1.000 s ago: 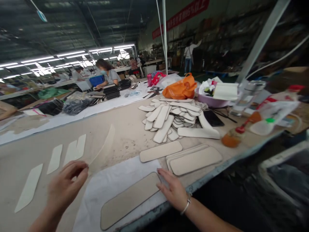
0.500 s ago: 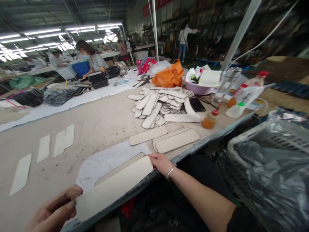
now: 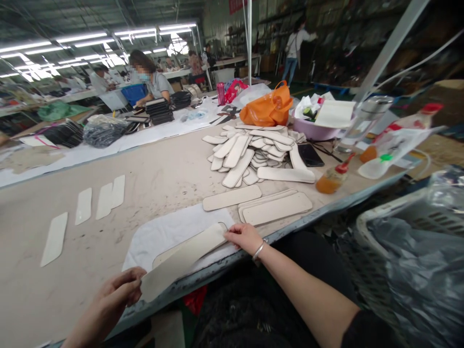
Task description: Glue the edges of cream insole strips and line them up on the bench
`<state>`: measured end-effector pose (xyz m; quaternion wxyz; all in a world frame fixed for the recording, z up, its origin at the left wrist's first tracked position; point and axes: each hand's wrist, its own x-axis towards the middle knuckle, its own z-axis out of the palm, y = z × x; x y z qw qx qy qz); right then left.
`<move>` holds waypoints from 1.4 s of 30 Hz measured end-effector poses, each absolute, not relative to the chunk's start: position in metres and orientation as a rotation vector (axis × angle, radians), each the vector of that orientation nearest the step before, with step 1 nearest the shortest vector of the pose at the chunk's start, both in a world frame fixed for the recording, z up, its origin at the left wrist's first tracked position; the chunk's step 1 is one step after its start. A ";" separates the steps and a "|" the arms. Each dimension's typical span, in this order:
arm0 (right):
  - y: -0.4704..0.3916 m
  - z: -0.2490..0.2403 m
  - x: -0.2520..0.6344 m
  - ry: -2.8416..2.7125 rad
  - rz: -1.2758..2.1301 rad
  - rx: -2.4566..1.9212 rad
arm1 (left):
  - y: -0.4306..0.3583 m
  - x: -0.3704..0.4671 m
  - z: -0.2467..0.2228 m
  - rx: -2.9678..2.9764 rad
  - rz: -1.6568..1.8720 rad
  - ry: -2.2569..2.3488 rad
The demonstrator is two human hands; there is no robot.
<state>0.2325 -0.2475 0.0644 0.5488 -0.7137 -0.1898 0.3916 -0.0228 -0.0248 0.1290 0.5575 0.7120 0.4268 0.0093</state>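
One long cream rounded-end strip (image 3: 181,263), pinched at both ends, apparently only part-way lined up.
Clamped between thumb and fingers of left hand (image 3: 125,286) at one end and of right hand (image 3: 245,237) at the other, over a beige dark-edged panel (image 3: 163,257) on white cloth (image 3: 155,233); nearly aligned at right, slanting off at left, not yet flat. Lying loose: four small white strips (image 3: 54,239). Impossible to tell whether done or waiting: flat stack of beige rounded panels (image 3: 277,209), jumbled heap of pale dark-edged strips (image 3: 235,152).
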 end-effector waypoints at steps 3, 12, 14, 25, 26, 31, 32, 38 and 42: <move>-0.242 0.063 0.233 -0.632 0.718 -2.034 | -0.012 -0.020 0.117 1.561 -0.040 0.888; -0.229 0.059 0.237 -0.930 0.505 -2.456 | 0.016 0.006 0.088 1.652 -0.109 1.062; -0.228 0.059 0.238 -0.960 0.517 -2.497 | 0.016 0.010 0.086 1.688 -0.133 1.105; -0.226 0.062 0.239 -1.014 0.572 -2.525 | 0.017 0.002 0.079 1.813 -0.116 1.130; -0.226 0.062 0.240 -1.017 0.580 -2.529 | 0.017 0.001 0.079 1.850 -0.122 1.134; -0.225 0.062 0.240 -1.033 0.587 -2.520 | 0.012 0.000 0.079 1.927 -0.100 1.183; -0.225 0.062 0.240 -1.030 0.588 -2.521 | 0.011 0.001 0.079 1.926 -0.096 1.185; -0.225 0.063 0.239 -1.000 0.599 -2.536 | 0.008 0.003 0.079 1.973 -0.102 1.187; -0.225 0.063 0.239 -0.992 0.618 -2.533 | 0.008 0.002 0.078 2.062 -0.101 1.174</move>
